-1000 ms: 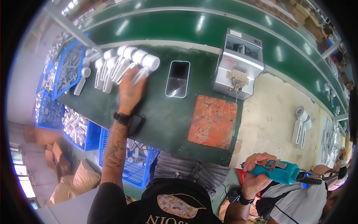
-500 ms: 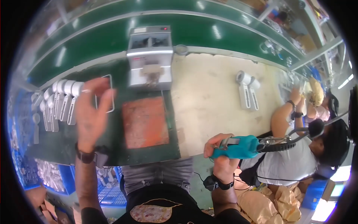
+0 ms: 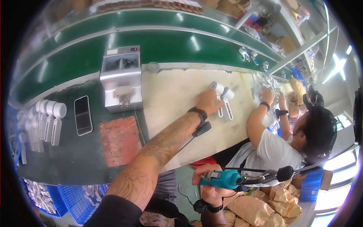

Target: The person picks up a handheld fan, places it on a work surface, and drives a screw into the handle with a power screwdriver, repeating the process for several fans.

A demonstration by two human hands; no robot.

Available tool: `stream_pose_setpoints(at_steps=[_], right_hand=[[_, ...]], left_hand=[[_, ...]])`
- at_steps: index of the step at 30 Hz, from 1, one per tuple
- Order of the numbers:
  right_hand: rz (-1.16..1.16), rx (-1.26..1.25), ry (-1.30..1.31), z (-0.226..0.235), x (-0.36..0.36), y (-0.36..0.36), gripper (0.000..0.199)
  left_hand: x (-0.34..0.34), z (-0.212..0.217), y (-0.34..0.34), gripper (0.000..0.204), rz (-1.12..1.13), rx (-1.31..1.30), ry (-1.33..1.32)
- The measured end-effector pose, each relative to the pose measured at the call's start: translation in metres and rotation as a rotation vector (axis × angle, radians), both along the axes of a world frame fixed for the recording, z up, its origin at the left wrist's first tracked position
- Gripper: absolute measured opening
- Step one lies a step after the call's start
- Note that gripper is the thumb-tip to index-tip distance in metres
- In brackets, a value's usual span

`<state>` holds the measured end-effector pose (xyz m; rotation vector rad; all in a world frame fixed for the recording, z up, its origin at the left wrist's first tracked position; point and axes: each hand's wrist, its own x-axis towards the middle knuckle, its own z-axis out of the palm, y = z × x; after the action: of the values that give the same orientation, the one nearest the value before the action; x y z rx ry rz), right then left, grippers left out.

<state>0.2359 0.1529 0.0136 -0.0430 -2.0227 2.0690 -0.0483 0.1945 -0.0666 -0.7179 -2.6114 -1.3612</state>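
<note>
My left arm reaches across to the right over the pale board (image 3: 170, 85). My left hand (image 3: 208, 101) has its fingers curled at the nearer of two white round-headed pieces with slotted handles (image 3: 228, 108); the hand partly covers that piece. Lower right, my right hand (image 3: 210, 185) grips a teal power screwdriver (image 3: 223, 179) held level, its rear end hooked to a hanging clip and cable (image 3: 264, 176). More white pieces of the same kind (image 3: 53, 117) lie in a row at the left of the dark green mat.
A silver machine (image 3: 123, 85) stands at the back, with a phone (image 3: 83, 115) to its left and a worn red pad (image 3: 120, 141) before it. Blue baskets (image 3: 73, 202) of parts sit below the table edge. A co-worker (image 3: 278, 149) works close on the right.
My left hand has gone from above the phone at the left across to the white pieces on the right. The view has shifted right. The screwdriver stays in my right hand.
</note>
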Motion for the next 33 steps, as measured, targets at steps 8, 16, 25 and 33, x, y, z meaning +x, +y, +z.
stream_pose_setpoints(at_steps=[8,16,25,33], right_hand=[[0.027,0.05,0.079,-0.003,-0.032,0.006,0.072],[0.112,-0.076,-0.019,-0.011,-0.074,-0.027,0.074],[0.263,-0.28,0.241,0.001,-0.11,-0.098,0.082],[0.231,-0.306,0.261,0.003,-0.135,-0.126,0.087]], left_hand=[[0.021,0.026,-0.121,0.027,-0.083,0.067,0.127],[0.108,0.071,-0.282,0.02,-0.156,-0.123,0.065],[0.129,0.031,-0.328,0.029,-0.149,-0.006,0.284],[0.127,0.027,-0.339,0.034,-0.226,0.035,0.175]])
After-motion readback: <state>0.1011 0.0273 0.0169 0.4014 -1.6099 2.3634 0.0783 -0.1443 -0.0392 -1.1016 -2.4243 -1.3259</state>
